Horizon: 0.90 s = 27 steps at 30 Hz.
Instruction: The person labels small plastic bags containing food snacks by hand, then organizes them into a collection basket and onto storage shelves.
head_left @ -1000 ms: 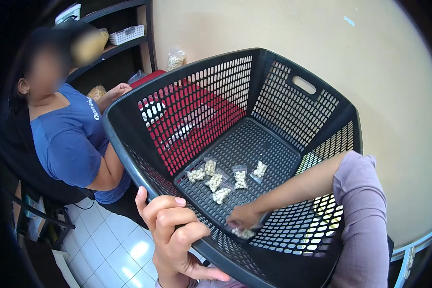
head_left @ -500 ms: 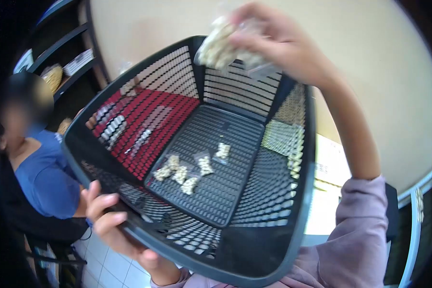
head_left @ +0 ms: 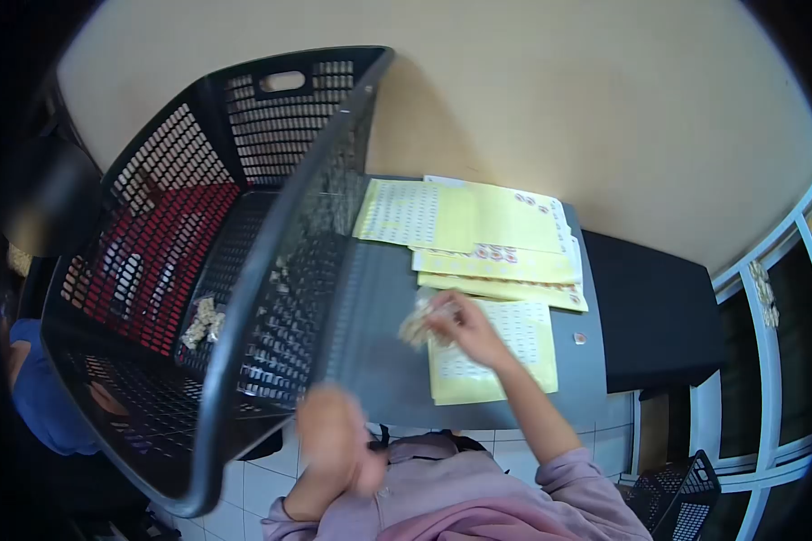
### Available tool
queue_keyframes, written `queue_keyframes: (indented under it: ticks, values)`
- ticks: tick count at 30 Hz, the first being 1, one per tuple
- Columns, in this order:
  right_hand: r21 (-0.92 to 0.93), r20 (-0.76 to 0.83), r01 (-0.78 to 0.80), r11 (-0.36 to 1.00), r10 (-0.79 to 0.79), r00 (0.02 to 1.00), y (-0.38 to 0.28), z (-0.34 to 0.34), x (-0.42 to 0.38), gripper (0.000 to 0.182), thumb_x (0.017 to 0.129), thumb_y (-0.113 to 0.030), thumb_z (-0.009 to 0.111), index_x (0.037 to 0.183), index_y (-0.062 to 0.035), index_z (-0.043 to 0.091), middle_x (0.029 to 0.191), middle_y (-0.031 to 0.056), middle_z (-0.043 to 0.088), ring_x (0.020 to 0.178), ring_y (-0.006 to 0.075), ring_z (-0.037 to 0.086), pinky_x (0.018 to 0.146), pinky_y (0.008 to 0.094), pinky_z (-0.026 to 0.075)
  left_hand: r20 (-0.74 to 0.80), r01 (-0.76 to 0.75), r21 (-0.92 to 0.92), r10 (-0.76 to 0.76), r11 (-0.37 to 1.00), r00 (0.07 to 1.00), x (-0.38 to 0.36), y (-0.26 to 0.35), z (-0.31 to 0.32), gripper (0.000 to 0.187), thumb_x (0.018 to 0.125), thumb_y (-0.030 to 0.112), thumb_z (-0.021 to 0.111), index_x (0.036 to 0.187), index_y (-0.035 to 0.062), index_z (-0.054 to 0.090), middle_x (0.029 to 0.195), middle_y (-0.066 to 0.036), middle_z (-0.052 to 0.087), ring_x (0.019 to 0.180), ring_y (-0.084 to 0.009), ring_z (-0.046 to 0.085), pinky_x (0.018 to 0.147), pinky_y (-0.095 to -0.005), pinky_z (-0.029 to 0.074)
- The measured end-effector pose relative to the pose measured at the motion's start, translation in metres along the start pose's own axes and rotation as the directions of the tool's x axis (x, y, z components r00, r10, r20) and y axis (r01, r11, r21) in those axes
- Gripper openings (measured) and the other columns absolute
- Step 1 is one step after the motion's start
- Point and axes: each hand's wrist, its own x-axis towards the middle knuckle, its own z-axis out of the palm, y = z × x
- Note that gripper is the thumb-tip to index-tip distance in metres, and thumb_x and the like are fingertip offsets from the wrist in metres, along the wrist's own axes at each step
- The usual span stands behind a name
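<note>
My right hand is closed around small clear plastic bags of pale, cream-coloured pieces, over the grey table beside the yellow sheets. Under and behind that hand lies a sheet of printed labels. My left hand is smeared by motion, close to the near right corner of a large black plastic basket; its fingers do not show clearly. The basket is tilted at the left, and a few similar small bags lie on its floor, partly hidden behind the near wall.
More yellow label sheets overlap at the back of the table. A small loose label lies near its right edge. To the right are a black bench and a lower black basket. Another person's blue sleeve shows at far left.
The basket has moved left and turned, uncovering the table and sheets. My right hand has come down from above the basket to the table with the bags. My left hand has shifted right.
</note>
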Motion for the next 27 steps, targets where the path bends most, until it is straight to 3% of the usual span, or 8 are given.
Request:
queue_keyframes:
  ticks: [5, 8, 13, 16, 22, 24, 25, 27]
  values:
    - [0.137, 0.112, 0.021, 0.99, -0.037, 0.993, 0.017, 0.008, -0.032, 0.023, 0.078, -0.015, 0.06, 0.094, -0.0025, 0.049, 0.072, 0.0029, 0.056, 0.063, 0.0069, 0.049, 0.057, 0.022, 0.041, 0.222, 0.722, -0.178, -0.687, 0.669, 0.691, -0.019, -0.027, 0.09, 0.042, 0.074, 0.01, 0.058, 0.111, -0.0006, 0.041, 0.107, -0.015, 0.047, 0.095, -0.0191, 0.045, 0.078, -0.0307, 0.038]
    - [0.049, 0.131, -0.01, 0.999, 0.003, 0.991, 0.026, -0.003, -0.04, 0.022, 0.08, -0.013, 0.059, 0.097, -0.0038, 0.048, 0.08, 0.0001, 0.053, 0.068, 0.0044, 0.048, 0.06, 0.0188, 0.041, 0.401, 0.834, -0.345, -0.736, 0.43, 0.545, -0.04, -0.031, 0.11, 0.03, 0.08, 0.005, 0.052, 0.108, -0.001, 0.043, 0.098, -0.011, 0.051, 0.086, -0.0138, 0.048, 0.072, -0.0252, 0.041]
    - [0.181, 0.016, 0.019, 0.983, -0.022, 1.0, 0.048, -0.028, -0.049, 0.025, 0.078, -0.01, 0.059, 0.099, -0.0032, 0.048, 0.095, 0.0047, 0.051, 0.082, 0.0094, 0.05, 0.066, 0.0233, 0.044, 0.242, 0.797, -0.452, -0.805, 0.4, 0.541, -0.05, -0.037, 0.118, 0.024, 0.081, 0.005, 0.051, 0.104, -0.0012, 0.047, 0.087, -0.007, 0.052, 0.077, -0.0107, 0.05, 0.067, -0.0211, 0.041]
    - [0.473, -0.08, 0.022, 0.881, 0.018, 0.997, 0.059, -0.05, -0.054, 0.019, 0.081, 0.0, 0.051, 0.099, -0.0014, 0.046, 0.097, 0.0084, 0.052, 0.094, 0.015, 0.054, 0.073, 0.0249, 0.046, 0.104, 0.891, -0.007, -0.886, 0.454, 0.452, -0.046, -0.045, 0.105, 0.025, 0.081, 0.009, 0.052, 0.103, -0.0014, 0.046, 0.088, -0.009, 0.052, 0.08, -0.0156, 0.051, 0.07, -0.025, 0.041]
    - [0.558, -0.375, 0.07, 0.827, 0.176, 0.91, 0.063, -0.077, -0.07, 0.022, 0.078, 0.003, 0.053, 0.097, -0.0015, 0.044, 0.098, 0.0149, 0.055, 0.094, 0.017, 0.054, 0.076, 0.0251, 0.044, -0.031, 0.671, 0.516, -0.771, 0.533, 0.636, -0.059, -0.062, 0.104, 0.032, 0.079, 0.011, 0.053, 0.107, -0.0011, 0.045, 0.096, -0.014, 0.051, 0.089, -0.0257, 0.049, 0.077, -0.0352, 0.04]
    - [0.595, -0.472, 0.153, 0.789, 0.189, 0.861, 0.065, -0.079, -0.072, 0.025, 0.076, 0.005, 0.054, 0.097, -0.0015, 0.043, 0.097, 0.0124, 0.052, 0.097, 0.0183, 0.051, 0.076, 0.0255, 0.044, -0.097, 0.458, 0.637, -0.524, 0.621, 0.846, -0.043, -0.048, 0.116, 0.035, 0.078, 0.011, 0.053, 0.11, -0.0001, 0.044, 0.104, -0.012, 0.049, 0.094, -0.0236, 0.046, 0.081, -0.0355, 0.037]
    - [0.596, -0.472, 0.152, 0.788, 0.191, 0.86, 0.063, -0.077, -0.072, 0.025, 0.076, 0.005, 0.054, 0.097, -0.0015, 0.043, 0.097, 0.0124, 0.052, 0.097, 0.0183, 0.051, 0.076, 0.0255, 0.044, -0.096, 0.457, 0.638, -0.525, 0.62, 0.846, -0.039, -0.041, 0.123, 0.035, 0.078, 0.011, 0.053, 0.11, -0.0001, 0.044, 0.104, -0.012, 0.049, 0.094, -0.0236, 0.046, 0.081, -0.0355, 0.037]
    - [0.631, -0.516, 0.214, 0.745, 0.198, 0.834, 0.058, -0.073, -0.074, 0.027, 0.074, 0.007, 0.055, 0.096, -0.0004, 0.042, 0.093, 0.0082, 0.047, 0.097, 0.0173, 0.05, 0.077, 0.025, 0.043, 0.266, 0.804, -0.025, -0.771, 0.594, 0.578, -0.035, -0.026, 0.138, 0.039, 0.079, 0.011, 0.052, 0.114, 0.0014, 0.04, 0.112, -0.011, 0.046, 0.099, -0.0225, 0.044, 0.084, -0.0352, 0.036]
